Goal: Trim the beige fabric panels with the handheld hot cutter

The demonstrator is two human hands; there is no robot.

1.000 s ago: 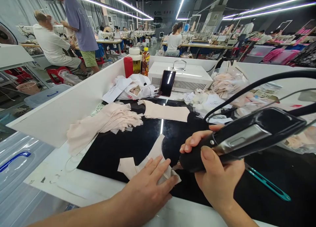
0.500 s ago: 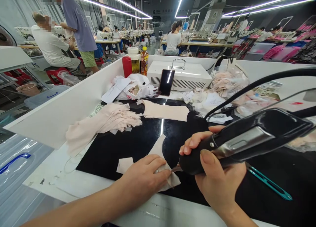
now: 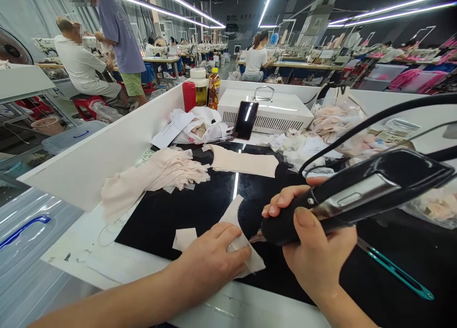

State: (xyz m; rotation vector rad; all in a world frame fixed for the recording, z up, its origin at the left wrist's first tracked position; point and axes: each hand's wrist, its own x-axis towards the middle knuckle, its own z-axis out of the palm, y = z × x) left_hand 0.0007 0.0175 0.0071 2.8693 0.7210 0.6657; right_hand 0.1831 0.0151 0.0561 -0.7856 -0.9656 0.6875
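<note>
Hands apart: right hand (image 3: 317,244) grips a black tool (image 3: 357,194), left hand (image 3: 217,252) covers pale fabric (image 3: 233,213), pinch unclear; a slip could jab the adjacent tip (image 3: 257,237) into left fingers.

A cloth piece (image 3: 232,213) lies beneath the left hand (image 3: 217,252) on the mat (image 3: 160,218), a fabric pile (image 3: 153,178) farther left, a phone (image 3: 246,121) apparently leaning against the far box (image 3: 282,104).

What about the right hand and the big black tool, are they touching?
Touching. The head view shows it: the right hand grips the black tool, with the thumb lying right against its side.
</note>
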